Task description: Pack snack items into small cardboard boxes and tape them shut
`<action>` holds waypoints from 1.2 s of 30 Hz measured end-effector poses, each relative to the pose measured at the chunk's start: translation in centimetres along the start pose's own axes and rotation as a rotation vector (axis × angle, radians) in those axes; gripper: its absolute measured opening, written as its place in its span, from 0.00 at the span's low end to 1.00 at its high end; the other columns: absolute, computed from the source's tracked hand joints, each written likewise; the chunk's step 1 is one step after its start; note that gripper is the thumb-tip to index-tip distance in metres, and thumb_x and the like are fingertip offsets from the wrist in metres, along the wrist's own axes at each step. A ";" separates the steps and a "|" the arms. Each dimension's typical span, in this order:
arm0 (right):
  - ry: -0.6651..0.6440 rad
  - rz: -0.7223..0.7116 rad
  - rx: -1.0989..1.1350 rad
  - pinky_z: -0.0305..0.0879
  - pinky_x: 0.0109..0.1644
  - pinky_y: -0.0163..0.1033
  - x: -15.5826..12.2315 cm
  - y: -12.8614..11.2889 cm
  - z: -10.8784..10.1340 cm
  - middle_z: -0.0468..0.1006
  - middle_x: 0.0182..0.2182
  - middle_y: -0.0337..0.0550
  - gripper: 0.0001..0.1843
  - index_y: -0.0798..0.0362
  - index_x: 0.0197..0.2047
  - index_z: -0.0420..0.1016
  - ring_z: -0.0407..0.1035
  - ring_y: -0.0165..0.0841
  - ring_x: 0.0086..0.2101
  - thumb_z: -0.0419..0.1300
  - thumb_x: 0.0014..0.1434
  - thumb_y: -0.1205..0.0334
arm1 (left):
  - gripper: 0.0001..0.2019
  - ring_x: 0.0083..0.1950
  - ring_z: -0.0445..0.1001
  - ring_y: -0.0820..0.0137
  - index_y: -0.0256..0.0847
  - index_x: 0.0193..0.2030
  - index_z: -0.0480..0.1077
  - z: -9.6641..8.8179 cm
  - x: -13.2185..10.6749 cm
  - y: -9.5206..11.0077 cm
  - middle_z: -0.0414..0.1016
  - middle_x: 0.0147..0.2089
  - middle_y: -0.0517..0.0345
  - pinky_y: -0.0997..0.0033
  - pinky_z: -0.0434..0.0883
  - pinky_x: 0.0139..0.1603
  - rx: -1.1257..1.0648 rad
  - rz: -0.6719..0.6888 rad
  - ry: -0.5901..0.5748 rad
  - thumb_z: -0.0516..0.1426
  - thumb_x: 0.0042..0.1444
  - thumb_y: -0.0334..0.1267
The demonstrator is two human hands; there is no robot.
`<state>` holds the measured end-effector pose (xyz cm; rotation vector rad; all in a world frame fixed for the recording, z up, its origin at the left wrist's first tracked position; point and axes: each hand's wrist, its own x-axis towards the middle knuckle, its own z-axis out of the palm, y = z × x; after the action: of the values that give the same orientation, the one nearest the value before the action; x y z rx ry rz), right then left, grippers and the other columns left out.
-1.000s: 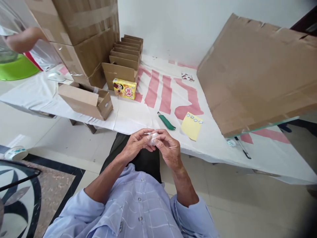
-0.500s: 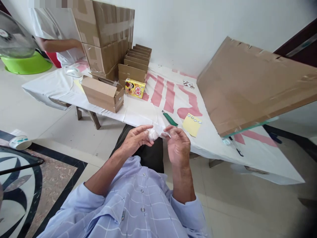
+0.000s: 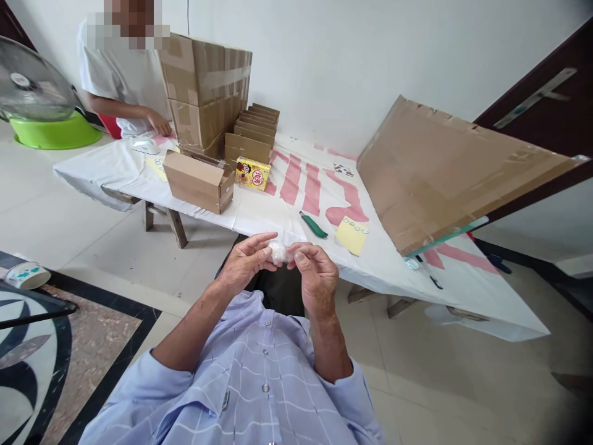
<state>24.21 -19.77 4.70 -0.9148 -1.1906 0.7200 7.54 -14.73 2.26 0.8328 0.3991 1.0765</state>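
A small, whitish, crumpled clear-plastic bundle [image 3: 277, 252] is held between my two hands, just in front of the table's near edge. My left hand [image 3: 243, 262] pinches it from the left with thumb and fingers, the forefinger stretched out above it. From the right, the thumb and fingertips of my right hand [image 3: 317, 272] are closed at the bundle's edge. What the plastic wraps, if anything, I cannot make out. Beyond my hands, a green-handled cutter [image 3: 314, 225] and a yellow sticky note pad [image 3: 352, 235] lie on the white-covered table [image 3: 259, 210].
A yellow printed box [image 3: 252, 173] stands beside an open carton [image 3: 199, 182]. Behind are a row of cardboard pieces [image 3: 250, 147] and stacked boxes [image 3: 208, 93]. A large cardboard sheet [image 3: 445, 173] leans at right. Another person [image 3: 125, 80] stands at the far left, near a fan [image 3: 37, 80].
My right hand has come in to the left, and its fingertips now meet the plastic bundle. The view has tilted up a little, showing more of the other person.
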 end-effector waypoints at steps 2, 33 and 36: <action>-0.003 0.013 -0.014 0.77 0.39 0.42 -0.2 -0.1 0.1 0.86 0.40 0.41 0.11 0.45 0.39 0.82 0.74 0.33 0.33 0.72 0.68 0.49 | 0.27 0.34 0.84 0.71 0.40 0.58 0.84 0.0 -0.1 -0.1 0.86 0.40 0.56 0.71 0.83 0.39 0.016 0.021 -0.006 0.79 0.53 0.47; -0.058 -0.176 -0.123 0.74 0.49 0.42 -1.2 -2.1 1.5 0.80 0.41 0.42 0.05 0.47 0.39 0.81 0.75 0.36 0.43 0.69 0.69 0.59 | 0.29 0.34 0.81 0.73 0.40 0.58 0.84 0.5 -1.5 -1.0 0.84 0.37 0.58 0.73 0.81 0.41 0.158 0.189 -0.056 0.80 0.49 0.38; -0.063 -0.191 -0.200 0.73 0.49 0.43 -1.3 -1.8 1.4 0.80 0.42 0.42 0.04 0.46 0.41 0.81 0.75 0.36 0.44 0.69 0.70 0.60 | 0.29 0.37 0.81 0.73 0.41 0.60 0.84 0.7 -1.8 -0.5 0.84 0.39 0.57 0.72 0.81 0.44 0.139 0.156 -0.085 0.79 0.50 0.37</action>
<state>22.53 -21.48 5.87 -0.9330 -1.4036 0.4845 7.47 -16.75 2.18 1.0432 0.3445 1.1630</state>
